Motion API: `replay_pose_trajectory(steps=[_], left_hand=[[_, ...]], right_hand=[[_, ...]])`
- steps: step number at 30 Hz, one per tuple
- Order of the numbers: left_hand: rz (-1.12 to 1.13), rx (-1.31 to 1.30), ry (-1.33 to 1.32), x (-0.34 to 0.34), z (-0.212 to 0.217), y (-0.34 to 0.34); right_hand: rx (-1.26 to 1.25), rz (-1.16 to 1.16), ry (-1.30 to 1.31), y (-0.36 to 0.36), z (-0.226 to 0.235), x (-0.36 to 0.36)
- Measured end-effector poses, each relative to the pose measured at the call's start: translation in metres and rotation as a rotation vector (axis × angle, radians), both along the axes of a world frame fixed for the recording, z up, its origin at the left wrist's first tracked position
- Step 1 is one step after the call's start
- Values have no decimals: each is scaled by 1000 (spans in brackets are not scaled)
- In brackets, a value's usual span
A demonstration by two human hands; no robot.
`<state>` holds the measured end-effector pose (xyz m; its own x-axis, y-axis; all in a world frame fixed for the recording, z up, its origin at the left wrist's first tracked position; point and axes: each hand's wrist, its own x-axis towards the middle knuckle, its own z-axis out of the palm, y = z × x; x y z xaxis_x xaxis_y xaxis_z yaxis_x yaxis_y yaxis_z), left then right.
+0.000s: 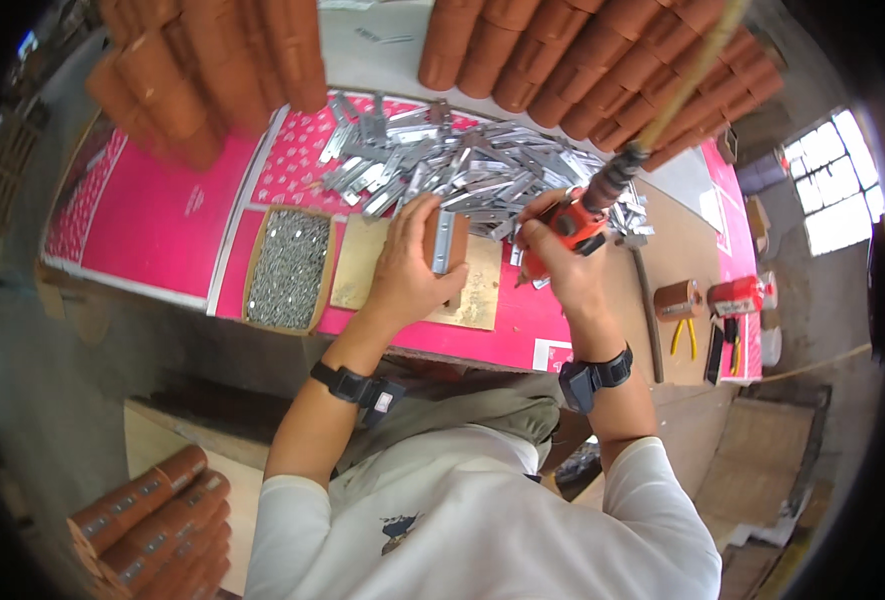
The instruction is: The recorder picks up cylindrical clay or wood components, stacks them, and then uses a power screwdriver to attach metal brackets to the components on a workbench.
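Note:
My left hand (407, 268) is closed around a short reddish-brown rounded piece (459, 243), fingers over its far left and thumb along its near side. On top of that piece lies a silver metal plate (443, 243) with holes. A pale wooden board (361, 248) is underneath. To the right, my right hand (574, 278) grips a red power screwdriver (568, 222), its tip pointing down and left, apart from the brown piece. A cord or hose (690, 82) runs up from the tool. Left of the board stands a cardboard box of small screws (289, 265).
A heap of silver metal plates (482, 165) lies beyond my hands. Stacks of brown rounded pieces rise at the far left (192, 80) and far right (562, 65), with more at lower left (157, 515). Yellow-handled pliers (683, 338) and a red bottle (737, 295) sit right.

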<state>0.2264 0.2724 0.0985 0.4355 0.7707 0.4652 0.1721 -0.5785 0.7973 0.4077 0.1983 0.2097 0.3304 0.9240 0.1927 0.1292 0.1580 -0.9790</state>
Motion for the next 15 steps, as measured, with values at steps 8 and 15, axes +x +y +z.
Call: replay_pose_trajectory(steps=[8,15], left_hand=[[124,248,529,5,49,-17],[113,19,543,1,43,-4]], right_hand=[[15,-44,29,-46,-55,15],[213,-78,-38,-45,-79,20]])
